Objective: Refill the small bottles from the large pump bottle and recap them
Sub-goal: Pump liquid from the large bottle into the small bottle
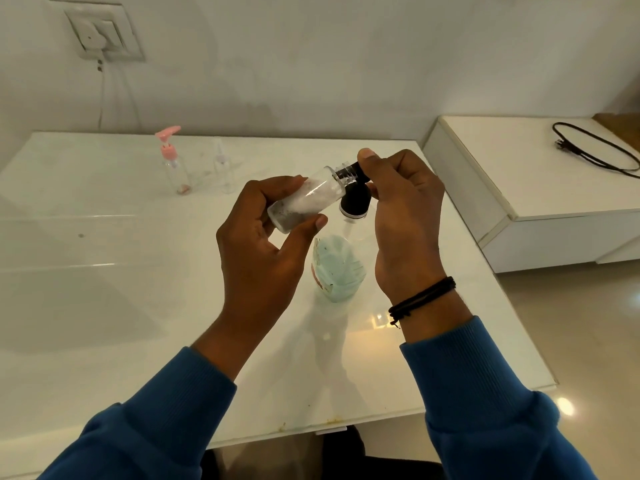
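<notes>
A person tips a small clear bottle [304, 202] on its side above a glossy white table [104, 271], its open threaded neck turned to the right so it meets the black nozzle of the large pump bottle [341, 268] standing directly below. White foamy contents already sit inside the small bottle, which suggests the fill is under way rather than finished.

The left hand [263, 244] wraps the small bottle's lower half, thumb on the near side and fingers curled over the far side, a grip that seems meant to hold the mouth steady against the nozzle. The right hand [401, 216] closes around the black pump head [355, 199], thumb on top and fingers curled beneath, placed as if to press out the liquid and aim the nozzle at once. A black cord bracelet [420, 299] circles that wrist, and blue sleeves [485, 393] cover both arms.

Toward the back of the table, well apart from the hands, 2 more small clear bottles wait: a pink-pump bottle [173, 161] and, just beside it, a capless-looking bottle [223, 168] too faint to read clearly. A black cable [595, 147] lies on a white side unit [519, 188] at right.
</notes>
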A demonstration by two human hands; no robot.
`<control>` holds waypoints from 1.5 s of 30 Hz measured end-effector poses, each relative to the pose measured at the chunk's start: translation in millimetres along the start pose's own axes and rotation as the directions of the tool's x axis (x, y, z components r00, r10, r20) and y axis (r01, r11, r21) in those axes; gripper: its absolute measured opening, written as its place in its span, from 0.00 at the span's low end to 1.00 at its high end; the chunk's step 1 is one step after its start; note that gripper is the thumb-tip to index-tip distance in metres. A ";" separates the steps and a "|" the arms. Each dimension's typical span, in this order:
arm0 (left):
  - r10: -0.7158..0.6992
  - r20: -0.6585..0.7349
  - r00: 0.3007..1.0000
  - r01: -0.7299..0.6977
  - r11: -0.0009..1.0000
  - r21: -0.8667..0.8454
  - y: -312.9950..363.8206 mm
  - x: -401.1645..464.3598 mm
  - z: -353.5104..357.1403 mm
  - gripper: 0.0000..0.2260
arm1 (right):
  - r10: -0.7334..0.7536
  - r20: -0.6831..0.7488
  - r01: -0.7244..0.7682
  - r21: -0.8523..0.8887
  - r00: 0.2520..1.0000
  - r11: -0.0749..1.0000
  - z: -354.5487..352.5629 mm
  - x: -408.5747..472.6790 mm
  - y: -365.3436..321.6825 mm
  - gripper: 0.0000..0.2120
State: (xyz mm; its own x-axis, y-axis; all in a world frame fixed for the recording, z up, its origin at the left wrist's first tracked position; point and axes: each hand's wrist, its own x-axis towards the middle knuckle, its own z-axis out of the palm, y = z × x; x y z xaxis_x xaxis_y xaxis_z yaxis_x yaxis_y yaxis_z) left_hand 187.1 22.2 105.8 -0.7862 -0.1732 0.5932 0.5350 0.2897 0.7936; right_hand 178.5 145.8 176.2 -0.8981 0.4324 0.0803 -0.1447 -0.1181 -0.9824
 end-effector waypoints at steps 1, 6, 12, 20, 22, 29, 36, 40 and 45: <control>-0.003 0.006 1.000 0.003 1.000 0.000 -0.6 -0.6 0.4 0.19 | -0.004 -0.003 0.004 0.005 1.000 1.000 -0.4 -0.1 2.5 0.18; -0.012 0.010 1.000 0.012 1.000 -0.002 0.4 -2.0 1.9 0.19 | 0.029 0.014 -0.029 0.020 0.999 0.999 -3.3 0.4 3.4 0.16; 0.005 -0.003 1.000 -0.005 1.000 0.014 1.5 -0.4 0.7 0.19 | -0.001 0.003 0.001 0.004 1.000 1.000 -2.4 2.2 0.2 0.12; -0.008 0.011 1.000 0.008 1.000 0.000 0.4 -2.2 0.8 0.19 | 0.031 0.018 -0.031 0.020 0.999 0.999 -4.8 3.1 4.6 0.15; 0.006 0.002 1.000 -0.006 1.000 0.012 1.1 -0.6 0.0 0.19 | 0.030 0.019 -0.030 0.008 0.999 1.000 -4.0 1.8 1.1 0.14; -0.007 0.015 1.000 0.007 1.000 0.002 -0.9 -2.0 0.4 0.19 | 0.004 0.028 -0.003 -0.035 1.000 0.999 -6.6 3.3 7.8 0.14; 0.001 0.002 1.000 -0.001 1.000 0.005 1.1 -0.7 1.0 0.19 | 0.066 0.036 -0.064 -0.041 0.997 0.997 -8.4 3.9 -0.7 0.15; 0.003 0.009 1.000 -0.003 1.000 0.005 -0.8 -1.5 2.0 0.19 | 0.032 0.027 -0.031 -0.038 0.999 0.999 -7.6 4.3 5.9 0.15; 0.009 0.013 1.000 -0.009 1.000 0.010 -1.0 -2.2 2.0 0.19 | 0.017 0.035 -0.017 -0.024 0.999 1.000 -6.3 4.8 5.9 0.16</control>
State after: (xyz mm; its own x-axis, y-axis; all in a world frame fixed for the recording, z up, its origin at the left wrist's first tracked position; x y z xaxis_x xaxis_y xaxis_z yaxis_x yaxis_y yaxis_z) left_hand 187.7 24.2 103.4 -0.7854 -0.1584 0.5983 0.5389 0.3006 0.7869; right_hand 175.9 152.9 169.7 -0.9145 0.3987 0.0691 -0.1200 -0.1041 -0.9873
